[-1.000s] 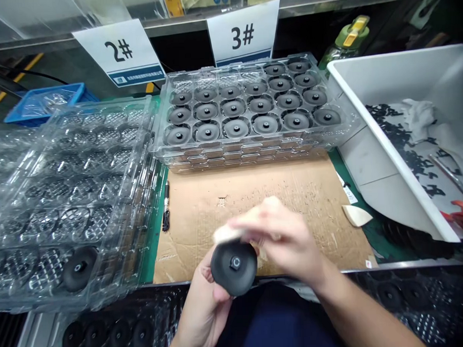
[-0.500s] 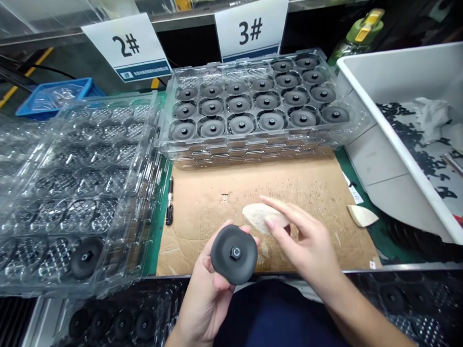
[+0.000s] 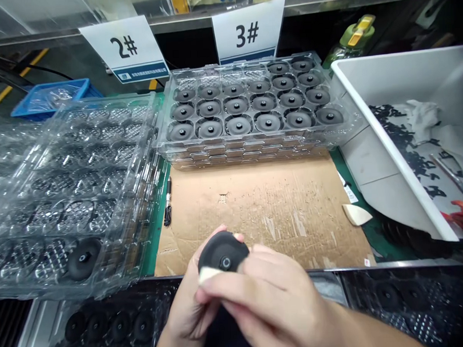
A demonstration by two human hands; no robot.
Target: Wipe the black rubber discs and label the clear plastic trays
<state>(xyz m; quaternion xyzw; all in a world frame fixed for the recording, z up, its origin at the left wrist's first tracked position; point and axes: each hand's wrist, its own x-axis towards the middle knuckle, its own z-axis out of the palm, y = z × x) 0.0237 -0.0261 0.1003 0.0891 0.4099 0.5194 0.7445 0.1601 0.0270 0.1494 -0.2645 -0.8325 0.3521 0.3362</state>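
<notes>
Grips closed: right hand (image 3: pixel 281 296) on pale pad (image 3: pixel 207 274), left hand (image 3: pixel 183 309) on black disc (image 3: pixel 218 247), which I judge uneven pad pressure could twist loose.

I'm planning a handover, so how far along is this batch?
Probably done, if the tray by the 3# sign is the output: its discs fill three rows, plus two pockets behind. In hand: left hand holds a black disc; right hand holds a pale pad at its edge. Possibly left: four empty back pockets. Whether other trays' discs await work, I can't tell.
</notes>
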